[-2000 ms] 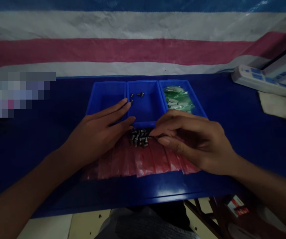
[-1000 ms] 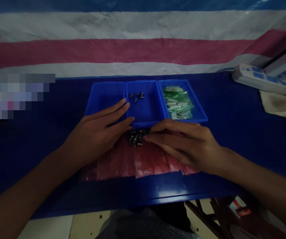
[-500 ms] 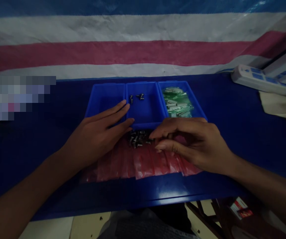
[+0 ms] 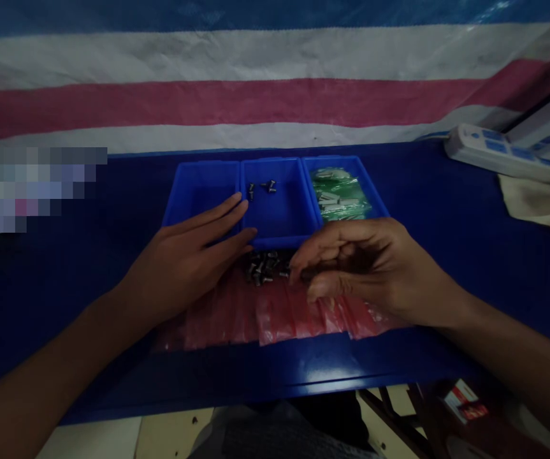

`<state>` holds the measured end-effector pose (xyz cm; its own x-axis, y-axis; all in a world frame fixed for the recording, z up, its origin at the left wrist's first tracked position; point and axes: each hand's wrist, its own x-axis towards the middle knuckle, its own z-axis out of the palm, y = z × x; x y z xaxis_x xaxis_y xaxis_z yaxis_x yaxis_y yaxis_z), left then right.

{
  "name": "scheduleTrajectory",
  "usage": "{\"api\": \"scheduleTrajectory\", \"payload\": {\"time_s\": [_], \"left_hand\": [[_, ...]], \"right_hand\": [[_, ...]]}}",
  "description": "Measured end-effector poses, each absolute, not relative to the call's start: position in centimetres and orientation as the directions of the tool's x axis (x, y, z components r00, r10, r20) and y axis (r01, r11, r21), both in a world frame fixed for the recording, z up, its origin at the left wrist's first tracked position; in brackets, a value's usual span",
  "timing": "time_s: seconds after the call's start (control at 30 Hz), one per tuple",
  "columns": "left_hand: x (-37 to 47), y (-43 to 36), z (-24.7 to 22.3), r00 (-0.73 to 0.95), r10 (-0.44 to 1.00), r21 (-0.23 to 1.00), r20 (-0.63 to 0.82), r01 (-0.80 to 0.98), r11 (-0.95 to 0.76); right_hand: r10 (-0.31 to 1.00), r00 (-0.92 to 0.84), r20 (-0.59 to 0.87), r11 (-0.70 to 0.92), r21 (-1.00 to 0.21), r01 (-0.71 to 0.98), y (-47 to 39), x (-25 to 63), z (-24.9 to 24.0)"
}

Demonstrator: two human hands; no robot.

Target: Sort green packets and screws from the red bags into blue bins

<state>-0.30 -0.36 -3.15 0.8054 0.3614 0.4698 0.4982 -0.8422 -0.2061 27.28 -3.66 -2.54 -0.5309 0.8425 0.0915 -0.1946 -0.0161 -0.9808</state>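
Note:
My left hand (image 4: 193,264) lies with its fingers stretched out, their tips over the near edges of the left blue bin (image 4: 198,191) and the middle blue bin (image 4: 289,213). A small pile of dark metal screws (image 4: 261,268) sits by its thumb, on a row of red plastic bags (image 4: 279,315). Right of the pile, my right hand (image 4: 361,268) is curled, its thumb and index finger apart and nothing visibly gripped between them. Its index fingertip is close to a loose screw (image 4: 284,273). A few more screws (image 4: 269,185) lie inside the middle bin.
The right blue bin (image 4: 370,191) contains green plastic bags (image 4: 339,191) with pale metal parts. At the far right are a white power strip (image 4: 504,153) and a beige cloth (image 4: 537,203). A striped sheet (image 4: 255,102) hangs behind the blue table (image 4: 208,376).
My right thumb and index finger have spread wider apart, and the hand has shifted slightly. My left hand stays almost still.

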Motion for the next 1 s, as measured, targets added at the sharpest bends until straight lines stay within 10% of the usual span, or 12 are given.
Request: {"api": "scheduleTrajectory", "payload": {"time_s": [0.2,0.37,0.47,0.6,1.0], "left_hand": [[-0.2,-0.4,-3.4,0.802,0.357,-0.190,0.479,0.492,-0.850],[-0.1,-0.5,-3.4,0.805,0.352,-0.176,0.477,0.480,-0.859],[-0.2,-0.5,-3.4,0.801,0.364,-0.172,0.475,0.491,-0.854],[-0.3,-0.5,-3.5,0.796,0.355,-0.172,0.491,0.488,-0.856],[0.0,-0.3,-3.3,0.804,0.319,-0.194,0.502,0.464,-0.864]], "right_hand": [[0.859,-0.511,-0.040,-0.138,-0.978,-0.156,-3.7,27.4,-2.4],[0.906,-0.362,0.218,0.203,-0.976,-0.081,-3.9,27.7,-2.2],[0.719,-0.529,0.450,0.666,-0.664,0.341,-4.1,28.0,-2.6],[0.472,-0.818,0.328,0.881,-0.158,0.445,-4.0,28.3,-3.5],[0.460,-0.831,0.313,0.887,-0.114,0.448,-4.2,28.1,-3.4]]}}
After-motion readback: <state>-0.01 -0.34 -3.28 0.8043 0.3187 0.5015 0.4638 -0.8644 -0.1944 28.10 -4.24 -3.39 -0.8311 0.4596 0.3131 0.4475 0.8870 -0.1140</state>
